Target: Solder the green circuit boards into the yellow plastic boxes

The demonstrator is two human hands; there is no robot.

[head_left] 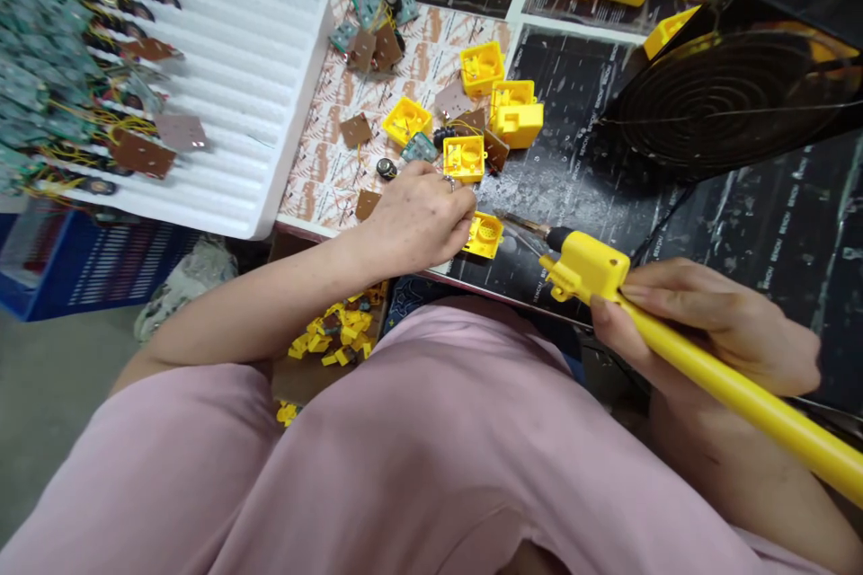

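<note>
My left hand (pixel 428 214) is closed, its fingertips at the left edge of a small open yellow plastic case (pixel 486 235) near the table's front edge. In my right hand (pixel 715 323) is a soldering iron (pixel 728 377) with a long yellow handle, its metal tip pointing left towards that case. A boxy yellow plastic piece (pixel 593 262) with small lugs sits against the front of the handle, under my right fingers. Just beyond my left hand stands another open yellow case (pixel 464 159). A small round black part (pixel 387 168) lies beside my left wrist.
More yellow cases (pixel 516 112), brown circuit boards (pixel 355 130) and a wired cluster of boards (pixel 378 22) lie ahead. A ridged white foam tray (pixel 235 81) bears many wired boards at left. A black fan (pixel 728 99) stands at right. Yellow parts (pixel 337 332) fill a box below.
</note>
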